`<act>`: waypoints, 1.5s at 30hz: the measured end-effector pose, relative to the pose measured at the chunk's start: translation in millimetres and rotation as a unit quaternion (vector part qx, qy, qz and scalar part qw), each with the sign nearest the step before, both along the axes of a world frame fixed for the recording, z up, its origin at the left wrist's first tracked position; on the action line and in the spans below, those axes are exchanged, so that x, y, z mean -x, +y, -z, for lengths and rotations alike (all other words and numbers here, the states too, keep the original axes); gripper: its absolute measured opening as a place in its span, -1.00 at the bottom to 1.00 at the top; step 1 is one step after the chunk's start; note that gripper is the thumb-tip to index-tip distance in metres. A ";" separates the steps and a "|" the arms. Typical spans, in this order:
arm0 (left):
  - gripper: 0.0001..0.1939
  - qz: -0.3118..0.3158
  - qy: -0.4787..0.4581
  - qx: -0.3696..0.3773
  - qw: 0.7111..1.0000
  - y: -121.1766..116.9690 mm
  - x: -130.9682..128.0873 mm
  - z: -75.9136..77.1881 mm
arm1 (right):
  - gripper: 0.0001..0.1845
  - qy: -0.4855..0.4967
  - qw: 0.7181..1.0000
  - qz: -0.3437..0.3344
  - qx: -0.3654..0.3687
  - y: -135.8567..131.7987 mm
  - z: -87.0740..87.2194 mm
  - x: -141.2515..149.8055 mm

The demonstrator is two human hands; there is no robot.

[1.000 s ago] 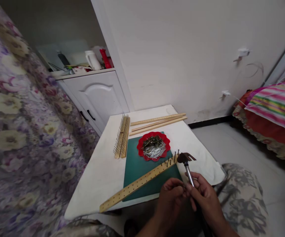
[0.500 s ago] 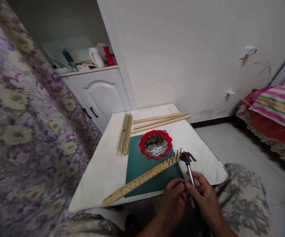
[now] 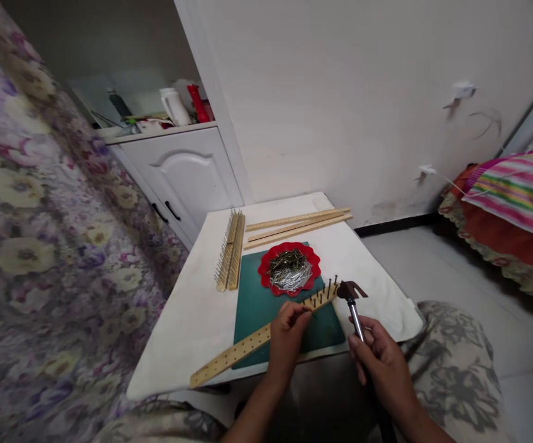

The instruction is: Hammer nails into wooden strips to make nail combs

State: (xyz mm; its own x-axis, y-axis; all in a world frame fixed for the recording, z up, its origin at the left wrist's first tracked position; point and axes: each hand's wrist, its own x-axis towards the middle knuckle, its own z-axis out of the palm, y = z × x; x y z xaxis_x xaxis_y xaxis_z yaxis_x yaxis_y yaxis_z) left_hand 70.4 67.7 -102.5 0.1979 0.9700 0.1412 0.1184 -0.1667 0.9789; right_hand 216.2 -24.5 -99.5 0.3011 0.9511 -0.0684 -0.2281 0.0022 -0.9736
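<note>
A long wooden strip [image 3: 229,357] with a row of holes lies slantwise across a green cutting mat [image 3: 257,304]. Several nails stand at its far right end. My left hand [image 3: 287,332] is over the strip's middle, fingers pinched on a small dark nail. My right hand [image 3: 384,363] grips the metal handle of a small hammer [image 3: 350,294], whose head hovers just beside the nailed end of the strip. A red scalloped dish [image 3: 289,274] full of nails sits on the mat behind.
The white table [image 3: 188,332] also carries two nail-studded strips [image 3: 229,258] at the left and several plain wooden strips [image 3: 294,224] at the back. A white cabinet [image 3: 178,178] stands behind, a floral curtain [image 3: 40,246] at left, a striped bed [image 3: 511,197] at right.
My left hand has moved away from the right hand and forward onto the strip, pinching a nail. The hammer and right hand have stayed almost still.
</note>
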 end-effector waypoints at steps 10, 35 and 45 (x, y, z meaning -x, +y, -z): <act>-0.85 -0.021 0.151 -0.110 0.982 18.6 2.3 11.1 | -0.69 -0.008 1.000 -0.013 0.011 -1.6 -0.5 3.0; -0.83 -0.016 0.250 -0.135 0.959 17.8 -1.2 14.5 | -0.75 -0.041 0.983 -0.180 0.024 14.8 -28.4 7.0; -0.84 -0.014 0.246 -0.140 0.959 19.2 0.1 19.3 | -0.78 -0.090 0.978 -0.189 0.027 15.7 -26.4 7.8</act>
